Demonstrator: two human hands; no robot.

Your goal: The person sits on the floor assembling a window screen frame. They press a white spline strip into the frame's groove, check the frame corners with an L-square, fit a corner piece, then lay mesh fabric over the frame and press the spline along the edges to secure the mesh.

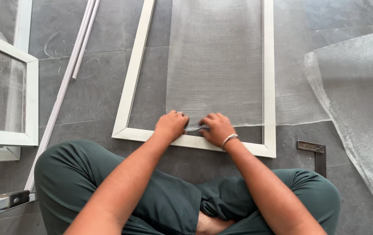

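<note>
A: Mesh sheet lay over the white rectangular frame at centre frame, its lower edge stopping just short of the frame's bottom rail. What were the hands doing?

B: Left hand and right hand sat side by side at lower centre. Both were curled shut, pinching the mesh's bottom edge right above the rail. A ring showed on the left hand, a bracelet on the right wrist.

A: Step in hand?

B: Judged as seating the mesh edge along the bottom rail. Any next move would call for even tension and keeping the weave square to the frame; the edge looked slightly puckered between the hands.

A: Surface and room?

B: Dark grey tiled floor; the person sat cross-legged on it in green trousers. A second meshed frame lay at the left edge. Thin white strips ran diagonally in the upper left. Loose mesh spread over the right side. A metal try square lay at lower right, near the frame's corner.
</note>
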